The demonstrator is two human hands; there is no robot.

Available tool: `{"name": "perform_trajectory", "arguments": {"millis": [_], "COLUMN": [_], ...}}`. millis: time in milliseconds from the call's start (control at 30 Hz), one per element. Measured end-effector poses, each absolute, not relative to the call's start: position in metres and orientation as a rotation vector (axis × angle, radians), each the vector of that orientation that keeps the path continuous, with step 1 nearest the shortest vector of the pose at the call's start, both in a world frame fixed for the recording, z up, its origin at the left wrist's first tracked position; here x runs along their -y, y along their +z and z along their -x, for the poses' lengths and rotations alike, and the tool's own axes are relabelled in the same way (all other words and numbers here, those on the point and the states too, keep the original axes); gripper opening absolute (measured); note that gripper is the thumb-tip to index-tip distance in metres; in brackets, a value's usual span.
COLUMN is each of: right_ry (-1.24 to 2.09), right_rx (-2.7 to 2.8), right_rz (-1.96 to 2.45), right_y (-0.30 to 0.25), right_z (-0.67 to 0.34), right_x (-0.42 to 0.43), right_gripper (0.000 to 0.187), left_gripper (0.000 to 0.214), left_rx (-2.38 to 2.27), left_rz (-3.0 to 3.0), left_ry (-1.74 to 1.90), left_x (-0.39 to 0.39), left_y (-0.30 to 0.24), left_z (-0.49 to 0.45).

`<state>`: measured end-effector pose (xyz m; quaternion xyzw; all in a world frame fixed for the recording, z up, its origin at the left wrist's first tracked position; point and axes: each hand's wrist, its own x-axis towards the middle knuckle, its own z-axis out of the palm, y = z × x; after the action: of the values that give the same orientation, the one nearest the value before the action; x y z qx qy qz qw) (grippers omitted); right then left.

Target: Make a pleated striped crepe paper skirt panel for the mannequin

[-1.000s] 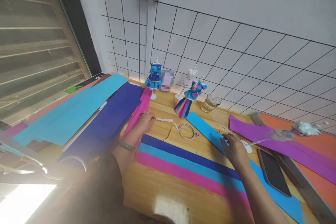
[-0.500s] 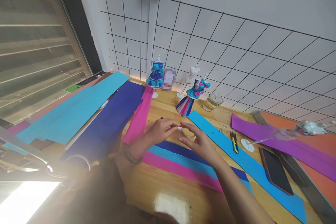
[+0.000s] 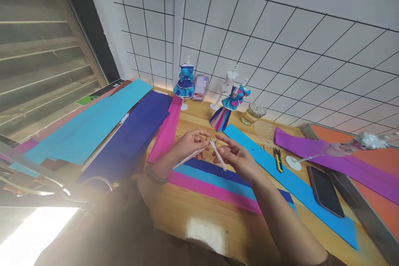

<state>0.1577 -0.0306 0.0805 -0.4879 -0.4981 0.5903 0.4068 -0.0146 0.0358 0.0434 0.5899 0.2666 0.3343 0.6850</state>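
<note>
Step in hand, as judged: a white strip point(image 3: 219, 156) is being bent into a V between both hands above the surface point(image 3: 199, 212). Left hand point(image 3: 190, 144) pinches one leg and right hand point(image 3: 237, 158) the other. Coloured paper bands point(image 3: 218, 187) lie at 6 o'clock, a cutter point(image 3: 277, 160) at 3 o'clock. Further handling calls for steady, even pinches.
</note>
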Motion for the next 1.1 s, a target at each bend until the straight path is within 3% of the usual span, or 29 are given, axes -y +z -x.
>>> {"name": "perform_trajectory", "arguments": {"millis": [367,667,867,1100], "right_ry": [1.436,1.477,1.434,1.241], "right_rx": [1.056,1.013,1.031,1.034], "right_rz": [1.601,1.722,1.673,1.759], "right_y": [0.048,0.044,0.036,0.025], "right_z": [-0.208,-0.242,-0.233,-0.224], "right_x": [0.069,0.111,0.137,0.146], "right_gripper": [0.045,0.046,0.04,0.038], "left_gripper": [0.048,0.044,0.041,0.041], "left_rx": [-0.632,-0.646,-0.808,-0.999], "left_rz": [-1.538,-1.649,-1.693,-1.614], "left_ry": [0.348,0.123,0.081,0.207], "left_x": [-0.021,-0.032,-0.007,0.018], "left_y": [0.022,0.033,0.043,0.018], "left_z": [0.0,0.031,0.059,0.089]}}
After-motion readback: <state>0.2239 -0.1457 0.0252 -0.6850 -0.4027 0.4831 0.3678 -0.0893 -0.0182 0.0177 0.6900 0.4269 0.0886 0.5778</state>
